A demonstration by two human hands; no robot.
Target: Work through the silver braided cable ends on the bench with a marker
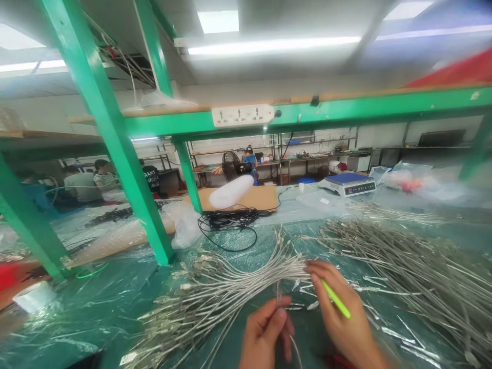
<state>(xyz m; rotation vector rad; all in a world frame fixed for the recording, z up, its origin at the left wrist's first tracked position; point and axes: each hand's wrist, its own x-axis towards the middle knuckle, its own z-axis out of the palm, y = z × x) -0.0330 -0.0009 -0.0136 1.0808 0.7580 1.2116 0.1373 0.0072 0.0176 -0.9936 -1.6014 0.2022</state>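
Observation:
My left hand (267, 328) is closed, with thumb and fingers pinching a thin grey cable (295, 351). A clear, shiny piece (279, 291) sticks up above these fingers. In my right hand (340, 307) lies a yellow-green pen-shaped tool (335, 298), slanting between thumb and fingers; its tip is hidden. The right fingertips reach the right end of a bundle of grey cables (246, 282), fanned out to the left on the green table. Whether they touch it I cannot tell. Small shiny strips (400, 335) lie scattered right of my right hand.
A larger pile of grey cables (407, 266) covers the right side. Behind stand a digital scale (348, 184), a coil of black cable (230, 218) and a white roll (231, 191). Green posts (126, 174) and a shelf beam with a power strip (243, 115) cross the view. People sit farther back.

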